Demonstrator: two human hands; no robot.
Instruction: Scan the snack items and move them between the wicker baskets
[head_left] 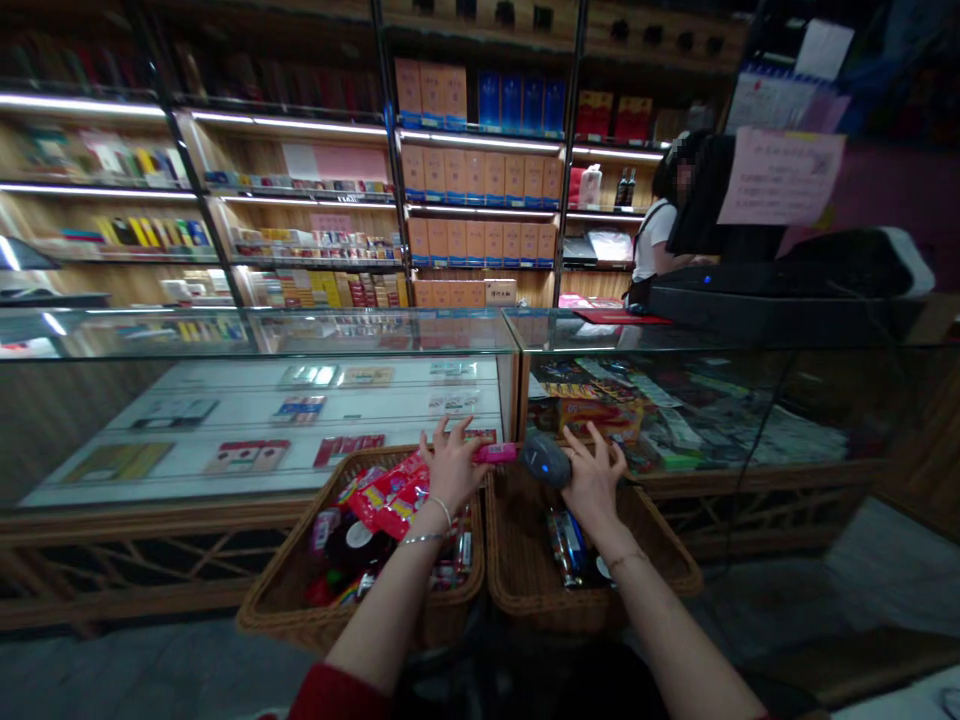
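Head view: left hand (452, 465), fingers clamped on pink tube (498, 453); right hand (592, 488), fingers round grey device (546, 461), tube-facing, likely for aim; baskets (279, 568) (585, 603) at seven, five o'clock.

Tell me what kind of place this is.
Probably a shop, likely tobacco and liquor: lit shelves stacked with matching boxed goods, two dark bottles, and a glass display counter with flat packs laid out inside.
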